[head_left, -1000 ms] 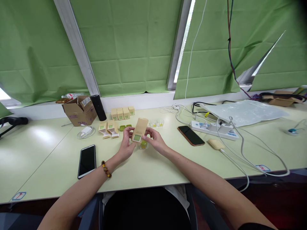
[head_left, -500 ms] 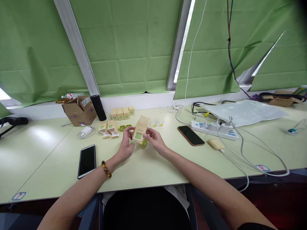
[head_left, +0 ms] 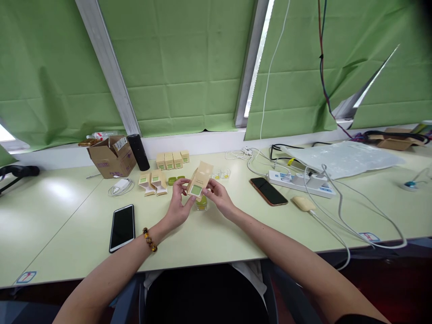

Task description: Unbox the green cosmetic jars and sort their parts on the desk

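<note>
Between my two hands is a small kraft paper box (head_left: 200,178) with a green square on its face, held tilted above the table. My left hand (head_left: 178,202) is closed on its left side, thumb near the lower corner. On the right edge, my right hand (head_left: 219,196) grips it with thumb in front and fingers behind. Just below the box, a small clear container with a green lid (head_left: 201,204) stands on the table. Green lids or cases (head_left: 175,180) lie behind my left hand. Clear containers with yellow bits (head_left: 221,174) sit behind my right hand.
Several kraft boxes (head_left: 173,160) stand in a row at the back, and two open ones (head_left: 153,182) lie before them. A phone (head_left: 122,227) is at left, another phone (head_left: 269,191) at right. Beyond are a power strip (head_left: 302,183), cables, a cardboard box (head_left: 113,157) and a black cylinder (head_left: 138,152).
The kraft box has turned slightly clockwise in my hands, its top leaning further right. My left thumb has moved up onto its lower corner.
</note>
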{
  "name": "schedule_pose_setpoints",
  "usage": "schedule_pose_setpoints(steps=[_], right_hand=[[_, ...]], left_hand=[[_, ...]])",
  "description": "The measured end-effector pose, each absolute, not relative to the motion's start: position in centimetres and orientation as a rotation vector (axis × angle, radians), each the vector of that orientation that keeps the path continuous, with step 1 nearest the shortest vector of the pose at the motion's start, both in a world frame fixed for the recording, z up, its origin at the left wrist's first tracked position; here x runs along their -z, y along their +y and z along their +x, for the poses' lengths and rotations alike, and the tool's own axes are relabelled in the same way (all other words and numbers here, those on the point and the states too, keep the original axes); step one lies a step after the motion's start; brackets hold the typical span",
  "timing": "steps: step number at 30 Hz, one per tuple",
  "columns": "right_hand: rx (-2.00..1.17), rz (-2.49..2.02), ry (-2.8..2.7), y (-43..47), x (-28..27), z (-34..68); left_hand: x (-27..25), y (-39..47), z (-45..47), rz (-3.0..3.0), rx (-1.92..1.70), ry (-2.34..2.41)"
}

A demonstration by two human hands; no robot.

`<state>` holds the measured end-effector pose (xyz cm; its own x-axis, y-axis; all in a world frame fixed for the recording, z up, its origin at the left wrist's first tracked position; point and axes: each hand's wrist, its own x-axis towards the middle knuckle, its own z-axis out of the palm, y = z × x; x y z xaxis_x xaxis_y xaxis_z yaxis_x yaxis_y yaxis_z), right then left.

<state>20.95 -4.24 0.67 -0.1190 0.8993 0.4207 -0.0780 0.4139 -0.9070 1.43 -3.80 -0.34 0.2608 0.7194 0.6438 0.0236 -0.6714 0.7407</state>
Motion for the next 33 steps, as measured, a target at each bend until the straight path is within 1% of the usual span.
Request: schedule_pose_setpoints(steps=[8,15,21,24,28,33], right_hand=[[-1.106,-0.749,-1.355,-4.4,-1.4,20.8],[-1.089,-0.825,-1.241,-3.3,-0.7,21.8],[-1.122,-0.796,-1.23,-3.1,-0.4,21.9],[-1.119,-0.792,-1.218,-3.1,-0.5,21.8],[-1.101,-0.815,-1.226,-3.2,-0.6,21.6],[-1.053,-0.846,-1.237,-3.3,-0.8,21.7]], left_hand=[[-0.1,-4.3,1.5,1.875,-1.448,0.594],[-0.2,-4.3,1.3,1.928,-1.411,0.576],[-0.2,-4.1,0.8,2.244,-1.573,0.85],[-0.3,-4.1,0.4,2.489,-1.649,0.863],[-0.3,-4.6,0.3,2.717,-1.648,0.859],[-0.8,-5.3,0.6,2.783,-1.601,0.986]])
